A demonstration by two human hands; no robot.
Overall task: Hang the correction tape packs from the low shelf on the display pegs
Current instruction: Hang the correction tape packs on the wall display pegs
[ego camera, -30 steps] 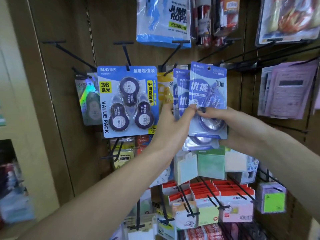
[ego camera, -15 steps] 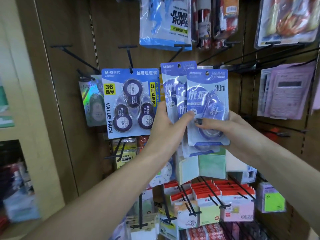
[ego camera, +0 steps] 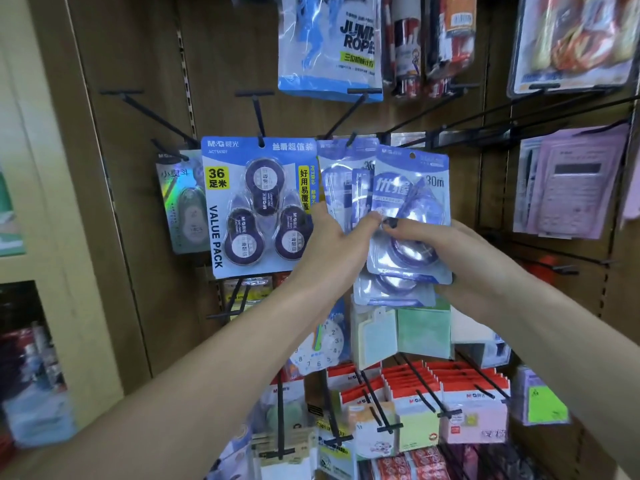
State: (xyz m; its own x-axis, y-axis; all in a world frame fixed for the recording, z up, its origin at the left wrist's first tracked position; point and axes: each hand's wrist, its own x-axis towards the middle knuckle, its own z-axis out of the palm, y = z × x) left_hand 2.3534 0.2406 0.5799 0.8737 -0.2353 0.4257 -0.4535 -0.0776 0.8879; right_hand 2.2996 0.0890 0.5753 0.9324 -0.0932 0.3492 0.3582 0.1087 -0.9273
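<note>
- We are seeing the right hand (ego camera: 446, 251) gripping a blue-and-white plastic correction tape pack (ego camera: 410, 202) marked 30m, thumb across its front, fingers curled behind.
- The pack is being held up in front of the wooden display wall; its round hang hole is showing free near the top edge, off any peg.
- The left hand (ego camera: 332, 251) is pinching the same pack's left edge, thumb tip meeting the right thumb.
- Similar blue packs (ego camera: 341, 181) are hanging on a black metal peg (ego camera: 351, 138) just behind-left.
- A blue value pack card with three dark dispensers (ego camera: 258, 206) is hanging further left.
</note>
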